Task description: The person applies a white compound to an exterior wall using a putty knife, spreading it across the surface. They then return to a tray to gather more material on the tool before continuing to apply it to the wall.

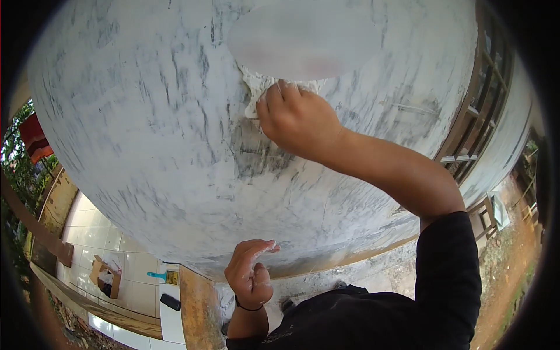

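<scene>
My right hand is raised against the wall, its fingers closed in a fist. What the fist grips is hidden behind the fingers. Thick wet white putty lies on the wall around the knuckles, with a bare dark grey patch just below. Lower down, my left hand is held in front of my body, its fingers curled and the thumb apart from them. White paste smears its fingertips, and I see nothing in it. A blurred oval covers the wall above my right hand.
A barred window is at the right. Down left, a blue-handled brush and a black object lie on a ledge. An open cardboard box stands on the tiled floor. A wooden chair is at the right.
</scene>
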{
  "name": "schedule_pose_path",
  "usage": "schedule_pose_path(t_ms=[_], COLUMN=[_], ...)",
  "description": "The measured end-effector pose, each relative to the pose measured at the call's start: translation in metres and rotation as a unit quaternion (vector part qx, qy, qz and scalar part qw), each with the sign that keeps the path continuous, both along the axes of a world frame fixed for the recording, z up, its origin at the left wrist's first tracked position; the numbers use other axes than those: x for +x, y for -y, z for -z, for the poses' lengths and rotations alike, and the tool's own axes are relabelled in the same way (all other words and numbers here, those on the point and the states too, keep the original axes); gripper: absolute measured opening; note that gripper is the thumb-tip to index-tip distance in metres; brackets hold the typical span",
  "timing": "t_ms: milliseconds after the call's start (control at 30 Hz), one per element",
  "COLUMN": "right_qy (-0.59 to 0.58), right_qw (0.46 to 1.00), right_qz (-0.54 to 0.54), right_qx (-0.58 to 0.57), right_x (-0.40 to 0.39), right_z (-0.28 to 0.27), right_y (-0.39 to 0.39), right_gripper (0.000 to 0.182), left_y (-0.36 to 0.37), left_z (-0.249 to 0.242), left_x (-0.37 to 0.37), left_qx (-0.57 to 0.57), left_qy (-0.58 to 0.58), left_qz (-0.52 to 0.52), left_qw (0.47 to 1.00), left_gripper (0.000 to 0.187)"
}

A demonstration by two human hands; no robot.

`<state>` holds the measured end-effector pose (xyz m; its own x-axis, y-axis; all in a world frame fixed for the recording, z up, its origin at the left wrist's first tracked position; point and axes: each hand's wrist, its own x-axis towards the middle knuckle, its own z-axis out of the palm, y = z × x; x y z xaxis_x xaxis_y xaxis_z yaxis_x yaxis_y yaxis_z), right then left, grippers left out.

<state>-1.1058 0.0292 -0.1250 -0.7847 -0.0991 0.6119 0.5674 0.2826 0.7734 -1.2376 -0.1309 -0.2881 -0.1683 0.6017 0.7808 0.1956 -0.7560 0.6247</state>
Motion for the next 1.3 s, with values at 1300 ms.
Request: schedule_pose_path(t_ms=[1300], right_qy=[-0.11], right_qw=[0.993], right_qz=[-0.023], right_qx=[0.031], right_x=[0.078], right_z=[-0.109], right_y=[0.017], right_gripper=[0.004], left_y=[-0.031], left_z=[-0.008], left_x=[0.04], left_qx=[-0.013], left_qy=[-0.065], left_qz=[0.086], left_qw=[0.994], left_gripper=[0.051])
